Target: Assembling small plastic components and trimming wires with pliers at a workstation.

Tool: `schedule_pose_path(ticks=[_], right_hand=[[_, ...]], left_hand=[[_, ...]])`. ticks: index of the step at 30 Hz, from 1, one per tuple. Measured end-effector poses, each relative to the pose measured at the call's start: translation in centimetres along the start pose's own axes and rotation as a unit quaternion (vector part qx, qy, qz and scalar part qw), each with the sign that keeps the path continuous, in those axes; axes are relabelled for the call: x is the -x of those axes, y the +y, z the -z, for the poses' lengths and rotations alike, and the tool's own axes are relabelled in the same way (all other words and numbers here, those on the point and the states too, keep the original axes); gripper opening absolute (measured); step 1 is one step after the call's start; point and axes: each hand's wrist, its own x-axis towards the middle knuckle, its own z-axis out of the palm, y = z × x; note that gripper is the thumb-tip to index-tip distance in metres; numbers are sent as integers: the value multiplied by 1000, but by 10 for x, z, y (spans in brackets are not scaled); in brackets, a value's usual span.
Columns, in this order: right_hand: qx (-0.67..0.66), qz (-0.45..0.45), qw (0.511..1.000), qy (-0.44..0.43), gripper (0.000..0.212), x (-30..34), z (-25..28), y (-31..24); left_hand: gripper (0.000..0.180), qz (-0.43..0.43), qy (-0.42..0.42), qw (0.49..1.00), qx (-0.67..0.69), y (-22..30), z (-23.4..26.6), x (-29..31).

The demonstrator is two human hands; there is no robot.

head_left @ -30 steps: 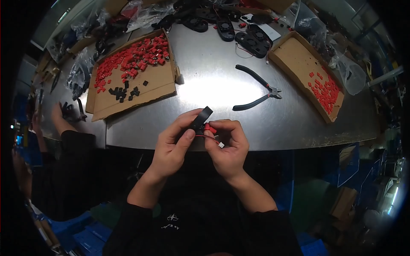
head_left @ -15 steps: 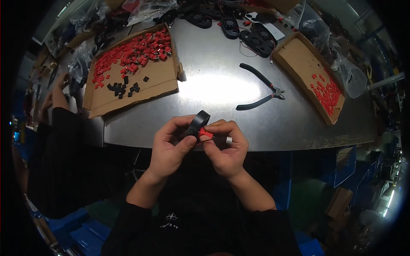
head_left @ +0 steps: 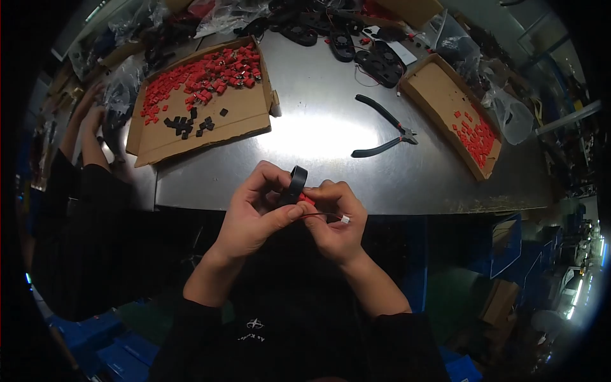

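In front of the table's near edge, my left hand [head_left: 245,219] is closed round a black curved piece [head_left: 296,182] that looks like a ring or loop standing up from the fingers. Against its right side sits a small red block [head_left: 307,198], pinched between the thumb and fingers of my right hand [head_left: 341,232]. Both thumbs almost meet there, and fingers partly cover the block. A thin wire [head_left: 322,215] runs across my right hand to a small white connector [head_left: 345,219], which lies over the fingers.
Black-handled cutting pliers [head_left: 389,130] lie spread on the metal table [head_left: 305,76]. A cardboard tray [head_left: 210,137] of red and black pieces stands left, another cardboard tray [head_left: 439,92] with red pieces right. Black plastic housings [head_left: 382,63] sit behind. At left are another person's hands [head_left: 92,121].
My left thumb has shifted right, toward the red block, which is now more covered. The wire and white connector show more plainly. The other person's hands have moved.
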Motion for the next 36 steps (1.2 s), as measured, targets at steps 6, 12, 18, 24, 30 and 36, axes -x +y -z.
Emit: schedule_pose_path(ticks=[6,12,18,24,30,36], right_hand=[[-139,-155,978,-24,13,-13,19,-4],[-108,-250,956,-107,34,-37,73,-3],[-151,-445,865,-176,58,-68,96,-14],[258,-354,859,-265,49,-100,99,-52],[312,50,887,-336,62,-92,108,-13],[151,-134,945,-258,92,-58,98,-5]], left_hand=[[38,-100,-27,968,-230,8,4,-16],[34,-60,-94,915,-387,12,14,-66],[32,-89,-142,830,-532,12,15,-90],[33,-105,-219,832,-499,8,15,-86],[26,-255,-201,734,-596,-1,8,-70],[26,-182,-197,776,-570,3,10,-76]])
